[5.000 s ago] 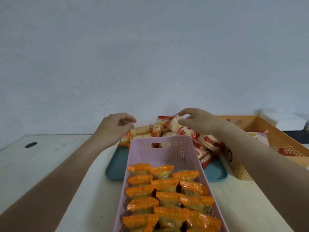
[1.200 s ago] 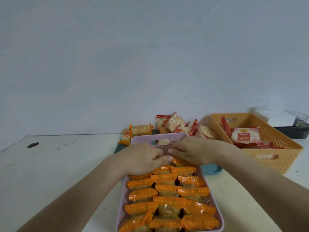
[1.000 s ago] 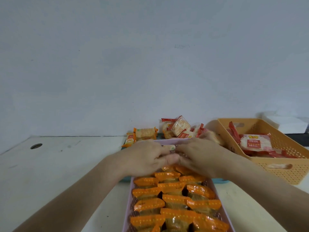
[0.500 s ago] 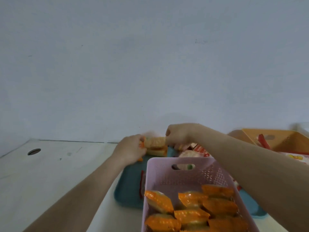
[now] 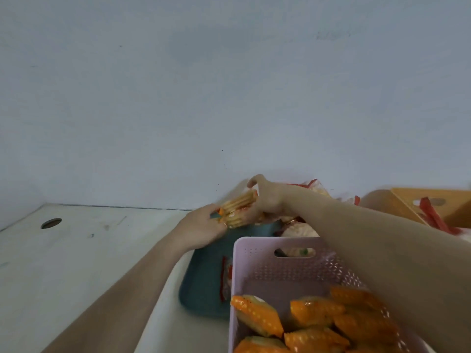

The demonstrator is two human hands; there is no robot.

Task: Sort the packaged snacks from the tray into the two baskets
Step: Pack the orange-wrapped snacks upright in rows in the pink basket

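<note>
White surface [image 5: 76, 263] bearing a pink basket [image 5: 254, 250] part-filled with orange-wrapped snacks [image 5: 257, 317]. The teal tray [image 5: 204, 281] lies just behind the pink basket, the orange basket [image 5: 407, 202] to its far right. Beyond the pink basket's far-left corner, the left hand [image 5: 201, 228] and right hand [image 5: 267, 200] both grip stacked cracker packets [image 5: 238, 210] above the tray.

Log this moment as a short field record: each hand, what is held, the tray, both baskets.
left hand: holds one end of the cracker packets
right hand: grips their other end, over the tray's far end
tray: teal, one red-edged packet lying on it
pink basket: orange packets inside
orange basket: red packets inside
</note>
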